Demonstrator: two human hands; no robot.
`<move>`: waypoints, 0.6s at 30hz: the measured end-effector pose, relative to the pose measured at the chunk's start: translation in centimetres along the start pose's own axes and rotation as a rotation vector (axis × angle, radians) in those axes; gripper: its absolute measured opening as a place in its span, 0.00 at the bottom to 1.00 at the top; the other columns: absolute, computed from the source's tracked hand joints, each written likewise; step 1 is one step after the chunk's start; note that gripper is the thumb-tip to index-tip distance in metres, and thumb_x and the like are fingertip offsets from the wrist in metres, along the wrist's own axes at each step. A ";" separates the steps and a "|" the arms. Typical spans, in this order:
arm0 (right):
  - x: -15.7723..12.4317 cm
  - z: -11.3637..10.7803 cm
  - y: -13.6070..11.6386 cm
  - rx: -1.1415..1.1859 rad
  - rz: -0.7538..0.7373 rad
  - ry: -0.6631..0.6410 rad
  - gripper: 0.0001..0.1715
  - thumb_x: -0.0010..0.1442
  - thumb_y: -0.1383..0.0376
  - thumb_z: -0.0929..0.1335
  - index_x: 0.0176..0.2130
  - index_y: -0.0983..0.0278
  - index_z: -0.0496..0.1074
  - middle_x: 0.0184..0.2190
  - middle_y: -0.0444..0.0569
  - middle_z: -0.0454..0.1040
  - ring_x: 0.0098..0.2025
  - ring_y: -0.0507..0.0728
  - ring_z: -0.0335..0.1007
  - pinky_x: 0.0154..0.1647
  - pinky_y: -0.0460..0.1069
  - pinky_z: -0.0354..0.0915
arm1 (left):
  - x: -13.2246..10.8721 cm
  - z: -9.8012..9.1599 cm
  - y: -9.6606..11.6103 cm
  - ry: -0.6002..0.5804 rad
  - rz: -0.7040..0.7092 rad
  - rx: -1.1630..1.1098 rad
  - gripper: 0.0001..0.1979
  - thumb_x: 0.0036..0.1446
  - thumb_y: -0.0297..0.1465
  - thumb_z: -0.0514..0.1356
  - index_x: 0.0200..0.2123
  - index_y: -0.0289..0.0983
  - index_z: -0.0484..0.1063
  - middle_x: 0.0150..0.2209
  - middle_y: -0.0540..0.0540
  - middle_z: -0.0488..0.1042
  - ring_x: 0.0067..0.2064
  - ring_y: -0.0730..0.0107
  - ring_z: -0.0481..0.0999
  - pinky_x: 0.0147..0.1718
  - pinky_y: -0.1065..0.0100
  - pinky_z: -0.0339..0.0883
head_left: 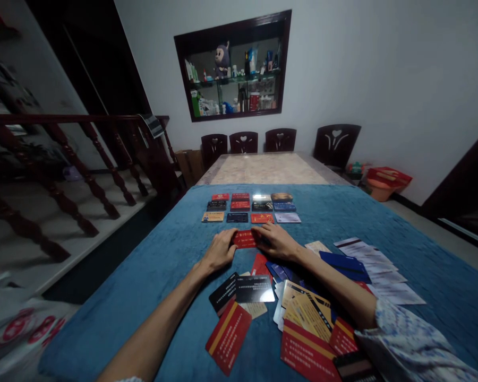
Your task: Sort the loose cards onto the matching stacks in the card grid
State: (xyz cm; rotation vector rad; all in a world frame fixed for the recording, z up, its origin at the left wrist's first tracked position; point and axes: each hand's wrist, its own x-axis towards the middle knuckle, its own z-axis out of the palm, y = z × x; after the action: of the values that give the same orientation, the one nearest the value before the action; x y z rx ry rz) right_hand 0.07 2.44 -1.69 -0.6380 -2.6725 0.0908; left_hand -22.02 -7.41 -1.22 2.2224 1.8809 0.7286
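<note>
A red card [245, 239] with pale print lies between my two hands, face up at the middle of the blue cloth. My left hand [220, 250] grips its left end with fingers and thumb. At the right end, my right hand [276, 242] has its bent fingers on the card, partly hiding that edge. Just beyond are cards in rows, among them a yellow card [213, 217], a dark blue card [237, 217], an orange-red card [262, 218] and a pale card [287, 218]. Nearer me, a loose pile includes a black card [255, 289] and a red card with a gold stripe [229, 337].
A blue cloth [143, 297] covers the near part of the table [258, 168]. Fanned whitish cards [382, 273] and blue cards [344, 266] lie by my right forearm. Dark chairs [281, 140] stand at the far end. A wooden railing [91, 154] runs along the left.
</note>
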 end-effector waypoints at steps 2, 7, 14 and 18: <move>0.0 -0.1 0.1 -0.003 0.005 -0.013 0.26 0.60 0.62 0.67 0.58 0.66 0.67 0.44 0.57 0.74 0.46 0.62 0.66 0.45 0.54 0.62 | 0.1 0.1 -0.2 -0.003 -0.006 -0.004 0.24 0.57 0.23 0.58 0.58 0.33 0.65 0.53 0.37 0.73 0.55 0.55 0.72 0.57 0.53 0.63; 0.1 -0.1 0.2 -0.006 0.010 -0.045 0.28 0.59 0.61 0.67 0.58 0.67 0.67 0.45 0.58 0.74 0.47 0.62 0.66 0.46 0.54 0.62 | 0.2 0.1 -0.6 -0.015 0.023 -0.015 0.24 0.57 0.24 0.59 0.58 0.33 0.66 0.52 0.37 0.74 0.54 0.56 0.72 0.55 0.54 0.65; 0.2 -0.4 0.2 -0.005 0.011 -0.048 0.28 0.59 0.62 0.68 0.57 0.67 0.67 0.46 0.59 0.73 0.47 0.62 0.66 0.46 0.55 0.63 | 0.4 -0.5 -0.8 -0.063 0.034 -0.014 0.26 0.55 0.28 0.63 0.57 0.33 0.67 0.46 0.40 0.74 0.48 0.58 0.73 0.51 0.56 0.67; 0.2 -0.7 0.1 0.007 0.041 -0.070 0.28 0.58 0.61 0.69 0.56 0.68 0.68 0.46 0.59 0.73 0.48 0.63 0.65 0.46 0.55 0.62 | 0.6 -0.6 -0.7 -0.070 0.012 -0.037 0.28 0.52 0.29 0.65 0.57 0.33 0.67 0.45 0.41 0.74 0.46 0.58 0.73 0.49 0.58 0.68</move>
State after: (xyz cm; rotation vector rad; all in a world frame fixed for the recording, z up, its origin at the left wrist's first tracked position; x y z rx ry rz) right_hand 0.19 2.57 -0.96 -0.6997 -2.7254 0.1362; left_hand -22.88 -6.83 -0.83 2.2087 1.8087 0.6719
